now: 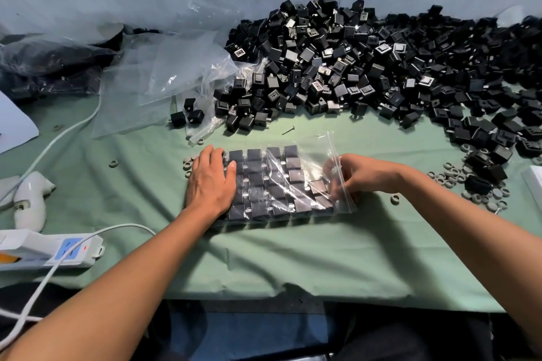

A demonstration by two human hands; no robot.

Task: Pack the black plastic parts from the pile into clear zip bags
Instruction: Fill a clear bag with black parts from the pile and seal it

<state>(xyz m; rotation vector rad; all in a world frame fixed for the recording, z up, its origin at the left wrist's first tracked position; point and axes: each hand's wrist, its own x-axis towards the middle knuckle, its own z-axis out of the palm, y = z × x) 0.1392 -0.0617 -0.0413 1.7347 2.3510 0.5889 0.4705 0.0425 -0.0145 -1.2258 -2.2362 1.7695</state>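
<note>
I note the bag (278, 182) lies flat between my hands, long axis left-right, mouth rightward. Left hand (211, 179) presses flat on its closed end; right hand (356, 176) pinches the zip edge, nearer for sealing.

Left hand (211, 179) flat on the closed end of a clear zip bag (308, 161), fingers straight, pressing down on neat rows of black parts (264, 182) inside. Right hand (356, 177) curled at the bag's open zip end, fingers partly under the plastic. Huge pile of loose black parts (366, 67) behind, on green cloth (264, 258). Empty clear bags (164, 73) off to the left, white power strip (47, 249) near the edge, grey rings (451, 176) scattered right.
</note>
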